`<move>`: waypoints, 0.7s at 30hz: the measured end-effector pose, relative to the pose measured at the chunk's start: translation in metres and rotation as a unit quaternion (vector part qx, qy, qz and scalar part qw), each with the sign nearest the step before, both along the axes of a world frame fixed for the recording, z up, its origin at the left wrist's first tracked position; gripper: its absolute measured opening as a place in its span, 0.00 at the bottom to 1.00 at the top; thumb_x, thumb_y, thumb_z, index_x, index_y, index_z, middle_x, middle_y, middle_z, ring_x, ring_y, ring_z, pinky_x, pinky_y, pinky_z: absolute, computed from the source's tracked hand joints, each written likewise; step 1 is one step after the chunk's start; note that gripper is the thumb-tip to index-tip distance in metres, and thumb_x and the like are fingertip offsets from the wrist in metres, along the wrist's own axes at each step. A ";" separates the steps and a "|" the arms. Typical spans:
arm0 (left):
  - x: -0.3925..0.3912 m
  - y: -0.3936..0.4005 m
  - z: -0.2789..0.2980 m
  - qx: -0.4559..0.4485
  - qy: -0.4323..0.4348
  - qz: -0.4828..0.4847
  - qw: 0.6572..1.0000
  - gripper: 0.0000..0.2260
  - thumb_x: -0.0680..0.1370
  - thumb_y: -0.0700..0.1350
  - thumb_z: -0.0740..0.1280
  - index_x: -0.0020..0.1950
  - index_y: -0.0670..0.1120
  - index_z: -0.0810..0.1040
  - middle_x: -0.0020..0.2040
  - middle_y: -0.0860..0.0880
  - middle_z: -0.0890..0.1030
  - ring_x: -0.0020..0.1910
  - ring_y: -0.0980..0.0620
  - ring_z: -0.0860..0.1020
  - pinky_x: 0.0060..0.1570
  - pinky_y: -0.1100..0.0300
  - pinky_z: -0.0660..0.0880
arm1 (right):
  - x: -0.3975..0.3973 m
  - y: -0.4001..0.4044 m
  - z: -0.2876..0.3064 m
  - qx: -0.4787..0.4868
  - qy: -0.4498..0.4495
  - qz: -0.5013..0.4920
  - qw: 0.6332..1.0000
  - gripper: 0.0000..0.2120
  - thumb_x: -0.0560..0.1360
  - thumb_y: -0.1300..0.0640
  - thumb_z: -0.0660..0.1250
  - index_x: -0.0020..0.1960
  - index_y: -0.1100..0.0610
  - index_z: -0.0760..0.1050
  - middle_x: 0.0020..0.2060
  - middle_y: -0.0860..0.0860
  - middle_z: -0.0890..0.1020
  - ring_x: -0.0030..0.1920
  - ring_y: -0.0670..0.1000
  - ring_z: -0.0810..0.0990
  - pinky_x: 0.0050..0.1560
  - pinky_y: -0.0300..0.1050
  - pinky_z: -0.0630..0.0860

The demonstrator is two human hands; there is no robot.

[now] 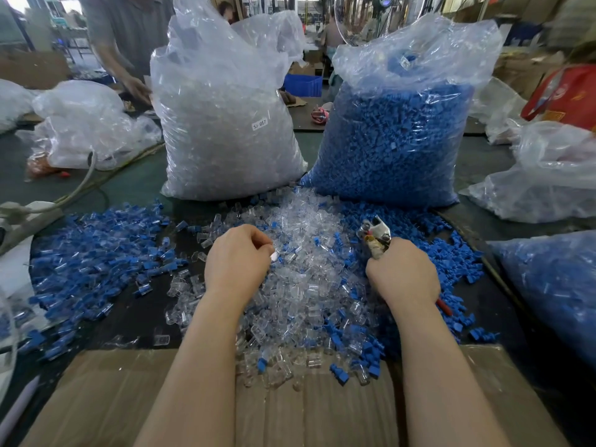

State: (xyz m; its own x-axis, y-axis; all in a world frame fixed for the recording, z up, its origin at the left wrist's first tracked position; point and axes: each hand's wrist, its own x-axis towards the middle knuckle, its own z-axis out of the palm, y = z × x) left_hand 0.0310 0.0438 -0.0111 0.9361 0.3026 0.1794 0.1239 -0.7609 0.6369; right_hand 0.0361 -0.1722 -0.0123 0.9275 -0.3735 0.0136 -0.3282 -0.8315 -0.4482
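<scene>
My right hand (403, 275) grips a pair of metal pliers (375, 235) whose jaws point up and away, over the right side of a heap of clear plastic caps (309, 269). My left hand (237, 259) hovers over the left of that heap with fingers curled, pinching a small clear piece (274, 255) at the fingertips. Loose blue plastic plugs (451, 259) lie right of the heap. A spread of assembled blue-and-clear pieces (96, 250) covers the table on the left.
Two tall plastic bags stand behind the heap: clear caps (225, 124) and blue plugs (396, 133). More bags sit at left (87, 124) and right (554, 175), (554, 291). Cardboard (129, 395) covers the near edge. A person (129, 43) stands at the far left.
</scene>
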 end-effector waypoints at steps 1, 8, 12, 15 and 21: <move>0.000 0.000 0.001 -0.007 -0.003 -0.002 1.000 0.03 0.77 0.47 0.69 0.44 0.53 0.81 0.38 0.58 0.80 0.38 0.59 0.77 0.39 0.58 0.76 | 0.001 0.000 0.001 -0.001 -0.007 0.001 1.000 0.07 0.75 0.53 0.66 0.43 0.55 0.70 0.34 0.51 0.72 0.31 0.51 0.68 0.32 0.44 0.64; 0.001 -0.001 0.003 -0.057 -0.021 0.000 0.998 0.03 0.77 0.47 0.69 0.43 0.53 0.80 0.39 0.57 0.81 0.41 0.56 0.78 0.44 0.56 0.77 | 0.000 -0.006 0.011 0.014 0.053 0.043 0.998 0.06 0.73 0.55 0.66 0.42 0.58 0.73 0.36 0.55 0.77 0.34 0.55 0.75 0.30 0.43 0.64; 0.001 -0.002 0.004 -0.064 -0.017 0.002 0.998 0.03 0.77 0.47 0.69 0.43 0.53 0.79 0.38 0.56 0.81 0.40 0.56 0.78 0.41 0.57 0.76 | -0.002 -0.003 0.012 -0.027 0.086 0.057 0.994 0.08 0.73 0.57 0.67 0.40 0.56 0.69 0.36 0.54 0.75 0.34 0.53 0.73 0.31 0.43 0.65; 0.001 -0.003 0.004 -0.074 -0.010 -0.005 0.997 0.03 0.76 0.45 0.69 0.42 0.52 0.80 0.38 0.56 0.80 0.39 0.56 0.78 0.41 0.56 0.76 | -0.003 -0.001 0.009 -0.033 0.083 0.048 0.995 0.09 0.73 0.55 0.67 0.40 0.55 0.67 0.37 0.53 0.74 0.36 0.54 0.73 0.36 0.46 0.68; -0.001 -0.007 0.005 -0.099 -0.007 -0.020 0.995 0.03 0.76 0.45 0.69 0.44 0.52 0.81 0.36 0.57 0.80 0.35 0.59 0.76 0.32 0.63 0.69 | -0.002 -0.001 0.003 -0.020 0.065 0.041 0.997 0.11 0.73 0.55 0.68 0.39 0.54 0.65 0.35 0.52 0.72 0.33 0.51 0.69 0.35 0.46 0.67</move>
State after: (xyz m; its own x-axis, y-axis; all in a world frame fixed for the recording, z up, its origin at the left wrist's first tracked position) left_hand 0.0301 0.0369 -0.0065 0.9459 0.2960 0.1330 0.0862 -0.6243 0.7764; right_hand 0.0336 -0.1737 -0.0090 0.9498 -0.2982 -0.0942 -0.3114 -0.8745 -0.3718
